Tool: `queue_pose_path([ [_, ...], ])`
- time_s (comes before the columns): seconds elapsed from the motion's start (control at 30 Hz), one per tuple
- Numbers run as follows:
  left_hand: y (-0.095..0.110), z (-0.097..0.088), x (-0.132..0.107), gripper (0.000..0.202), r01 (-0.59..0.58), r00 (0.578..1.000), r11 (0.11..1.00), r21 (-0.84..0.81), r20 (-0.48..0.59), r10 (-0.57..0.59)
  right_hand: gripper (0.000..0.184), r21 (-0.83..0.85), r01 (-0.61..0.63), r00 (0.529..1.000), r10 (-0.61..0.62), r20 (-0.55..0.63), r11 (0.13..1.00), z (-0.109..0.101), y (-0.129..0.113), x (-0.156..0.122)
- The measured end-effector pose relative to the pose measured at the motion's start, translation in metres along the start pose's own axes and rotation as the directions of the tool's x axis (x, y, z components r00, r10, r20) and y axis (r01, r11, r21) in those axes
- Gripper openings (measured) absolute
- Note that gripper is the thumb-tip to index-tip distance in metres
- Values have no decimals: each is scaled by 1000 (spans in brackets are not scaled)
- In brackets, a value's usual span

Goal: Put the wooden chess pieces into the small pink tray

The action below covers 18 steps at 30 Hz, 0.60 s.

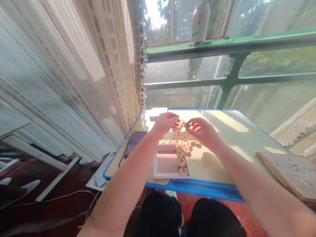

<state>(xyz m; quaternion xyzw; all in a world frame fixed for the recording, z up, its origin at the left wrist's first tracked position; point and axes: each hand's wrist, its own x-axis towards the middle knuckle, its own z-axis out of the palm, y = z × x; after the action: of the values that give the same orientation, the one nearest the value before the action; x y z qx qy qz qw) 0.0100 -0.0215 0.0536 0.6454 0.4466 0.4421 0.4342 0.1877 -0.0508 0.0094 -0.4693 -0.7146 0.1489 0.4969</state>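
Note:
Several round wooden chess pieces with red and dark characters lie in a loose heap on a yellow table with a blue rim. A shallow white tray near the front edge holds a column of pieces along its right side. My left hand rests over the far left of the heap, fingers curved down onto the pieces. My right hand pinches one piece between thumb and fingertips, just above the heap.
A dark phone lies at the table's left edge. A framed board sticks out at the right. Windows with a green frame stand behind the table; a can sits on the upper sill. Curtains hang on the left.

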Motion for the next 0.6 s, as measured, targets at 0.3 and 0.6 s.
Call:
queue_pose_path([
  [0.3,29,0,-27,24,-238,906,687,686,-99,412,24,29,-100,985,95,146,995,-8,-24,-10],
  [0.6,19,2,-90,29,-334,901,680,653,10,433,29,61,-72,961,53,271,996,-22,-63,-69],
])
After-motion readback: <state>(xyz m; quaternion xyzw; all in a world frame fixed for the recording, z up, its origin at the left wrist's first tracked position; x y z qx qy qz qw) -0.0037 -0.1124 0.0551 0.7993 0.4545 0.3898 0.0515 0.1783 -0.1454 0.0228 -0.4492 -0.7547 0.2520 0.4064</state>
